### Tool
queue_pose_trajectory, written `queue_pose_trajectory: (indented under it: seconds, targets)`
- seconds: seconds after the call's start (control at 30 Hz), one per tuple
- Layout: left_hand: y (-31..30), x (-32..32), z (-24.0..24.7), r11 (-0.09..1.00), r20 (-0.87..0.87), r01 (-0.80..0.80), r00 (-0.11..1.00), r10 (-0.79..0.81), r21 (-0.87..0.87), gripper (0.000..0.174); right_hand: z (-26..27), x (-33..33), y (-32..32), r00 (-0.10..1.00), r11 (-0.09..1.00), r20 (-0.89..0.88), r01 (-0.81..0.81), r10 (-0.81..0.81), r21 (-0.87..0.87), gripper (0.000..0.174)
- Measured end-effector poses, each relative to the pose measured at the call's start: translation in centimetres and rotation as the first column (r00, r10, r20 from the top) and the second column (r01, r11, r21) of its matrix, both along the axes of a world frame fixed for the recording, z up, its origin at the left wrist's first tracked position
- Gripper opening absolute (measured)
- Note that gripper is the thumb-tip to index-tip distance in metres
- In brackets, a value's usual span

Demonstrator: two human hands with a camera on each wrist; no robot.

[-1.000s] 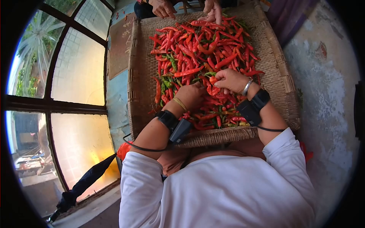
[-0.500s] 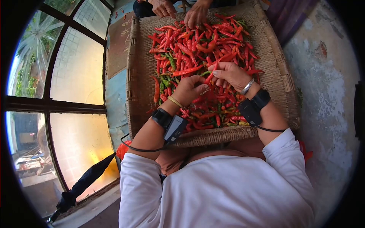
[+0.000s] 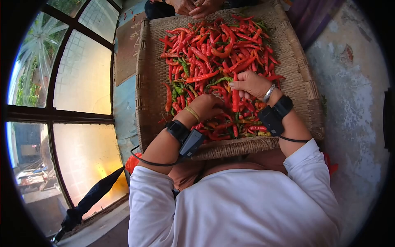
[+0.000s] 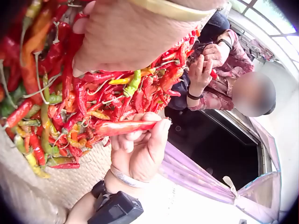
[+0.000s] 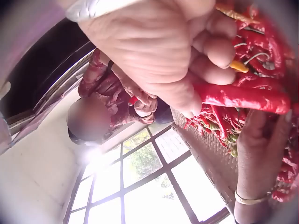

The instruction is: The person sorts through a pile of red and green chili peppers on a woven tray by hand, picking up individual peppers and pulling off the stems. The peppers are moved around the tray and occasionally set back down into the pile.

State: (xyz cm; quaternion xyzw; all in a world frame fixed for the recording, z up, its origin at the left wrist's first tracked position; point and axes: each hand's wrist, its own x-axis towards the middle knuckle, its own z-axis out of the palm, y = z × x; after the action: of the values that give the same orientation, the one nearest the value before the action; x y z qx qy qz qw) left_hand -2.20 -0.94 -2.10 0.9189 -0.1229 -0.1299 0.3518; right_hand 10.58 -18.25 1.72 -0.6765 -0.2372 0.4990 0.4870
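My right hand [image 3: 253, 85] pinches a red chili pepper [image 3: 235, 99] near one end, thumb against fingers, over the pile. In the left wrist view that chili [image 4: 124, 127] lies across the fingertips. My left hand [image 3: 205, 107] is low over the near left of the pile, its fingertips partly hidden in the head view. In the right wrist view the left hand [image 5: 257, 158] is just beyond the held chili, thumb and fingers apart. Red chilies [image 3: 193, 53], with some green and yellow ones, are heaped in a woven tray [image 3: 290, 61].
Another person's hands [image 3: 199, 8] are at the tray's far edge, with something small and red between the fingers. Windows [image 3: 82, 82] line the left side, where a folded dark umbrella [image 3: 94, 193] leans. A worn wall [image 3: 354, 103] stands to the right.
My left hand rose to the chili at my right hand, then dropped back to the pile. The right hand's chili now points toward me. The other person's hands have drawn back together from the heap.
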Motion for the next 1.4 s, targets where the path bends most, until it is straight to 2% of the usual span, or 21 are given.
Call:
queue_pose_trajectory:
  seconds: [0.07,0.17,0.23,0.27,0.3,0.33,0.43,0.5,0.6,0.63,0.73,0.77,0.83,0.87,0.93,0.97,1.03,1.13,1.23,1.3,1.4]
  targets:
    - [0.0,0.1,0.1,0.999,-0.011,0.021,1.0,-0.02,0.036,0.029,0.2,-0.5,0.1,0.997,0.996,0.044,-0.057,0.061,-0.073,0.024]
    - [-0.4,-0.1,0.4,1.0,-0.065,0.03,0.997,-0.03,-0.008,0.03,0.6,-0.5,0.1,0.979,0.972,0.124,-0.136,0.162,-0.192,0.025]
    - [-0.4,-0.2,0.2,0.998,-0.048,0.063,0.997,-0.063,-0.012,0.026,0.5,0.3,-0.2,0.998,0.999,0.055,0.038,-0.039,0.011,0.025]
    - [-0.4,-0.2,0.1,0.998,-0.045,0.063,0.997,-0.064,-0.014,0.026,0.6,0.6,-0.3,0.961,0.943,-0.102,0.274,-0.259,0.191,0.025]
    - [-0.3,-0.2,-0.1,0.998,-0.036,0.069,0.997,-0.069,-0.002,0.027,1.3,0.9,-0.4,0.857,0.801,-0.289,0.506,-0.426,0.32,0.026]
    - [-0.3,-0.2,-0.2,0.997,-0.028,0.074,0.997,-0.074,0.01,0.027,1.6,1.4,-0.6,0.779,0.688,-0.343,0.626,-0.525,0.367,0.03]
    - [-0.2,-0.1,-0.1,0.994,-0.014,0.106,0.994,-0.106,0.03,0.027,1.9,1.5,-1.1,0.739,0.684,-0.323,0.672,-0.591,0.284,0.035]
    - [-0.4,-0.2,0.2,0.993,-0.005,0.107,0.994,-0.107,0.049,0.026,-0.1,1.7,-1.0,0.773,0.73,-0.289,0.631,-0.565,0.262,0.034]
    - [-0.5,-0.1,0.5,0.991,-0.004,0.112,0.994,-0.112,0.067,0.025,-0.6,0.7,-0.2,0.91,0.9,-0.057,0.414,-0.41,0.137,0.033]
    - [-0.6,-0.1,0.5,0.991,-0.011,0.118,0.993,-0.118,0.068,0.025,-0.7,0.4,0.1,0.911,0.901,-0.06,0.411,-0.407,0.136,0.033]
    - [-0.2,-0.1,0.9,0.996,0.057,0.087,0.994,-0.089,0.034,0.021,-0.8,-0.3,0.6,0.993,0.995,0.077,0.093,-0.095,0.03,0.03]
    - [-0.1,-0.1,1.1,0.995,0.054,0.09,0.994,-0.091,0.035,0.021,-0.6,-0.6,0.7,0.992,0.995,0.074,0.096,-0.098,0.032,0.03]
    - [-0.3,0.0,2.8,0.978,-0.243,-0.163,0.962,0.127,-0.133,0.017,0.0,-1.5,1.0,0.985,1.0,0.169,-0.023,0.025,-0.014,0.029]
    - [-0.4,0.0,2.5,0.978,-0.245,-0.16,0.962,0.124,-0.133,0.017,-0.1,-1.6,1.1,0.976,0.998,0.208,-0.06,0.06,-0.007,0.029]
    - [-0.4,0.1,1.8,0.905,-0.09,-0.273,0.962,0.257,-0.325,0.014,-0.2,-1.9,1.2,0.97,0.998,0.237,-0.06,0.063,-0.02,0.029]
    - [-0.3,0.1,1.6,0.906,-0.092,-0.273,0.962,0.257,-0.324,0.014,-0.2,-2.0,1.3,0.961,0.998,0.267,-0.061,0.067,-0.032,0.029]
    - [-0.4,0.2,1.7,0.806,-0.228,-0.373,0.927,0.299,-0.459,0.015,-0.2,-2.1,1.4,0.961,0.998,0.271,-0.062,0.061,-0.003,0.028]
    - [-0.4,0.2,1.3,0.836,-0.147,-0.349,0.937,0.317,-0.424,0.013,-0.5,-2.2,1.4,0.973,0.998,0.23,-0.024,0.009,0.06,0.025]
    - [-0.7,0.2,1.7,0.821,-0.198,-0.389,0.921,0.335,-0.419,0.014,-0.6,-2.4,1.4,0.965,1.0,0.263,0.003,0.002,-0.016,0.022]
    - [-0.6,0.1,1.6,0.842,-0.167,-0.372,0.928,0.333,-0.39,0.014,-0.1,-2.6,1.4,0.921,0.995,0.382,-0.043,0.075,-0.091,0.019]
    - [-0.6,0.2,1.5,0.859,-0.138,-0.361,0.933,0.333,-0.363,0.015,0.4,-2.7,1.3,0.923,0.984,0.356,-0.096,0.144,-0.149,0.017]
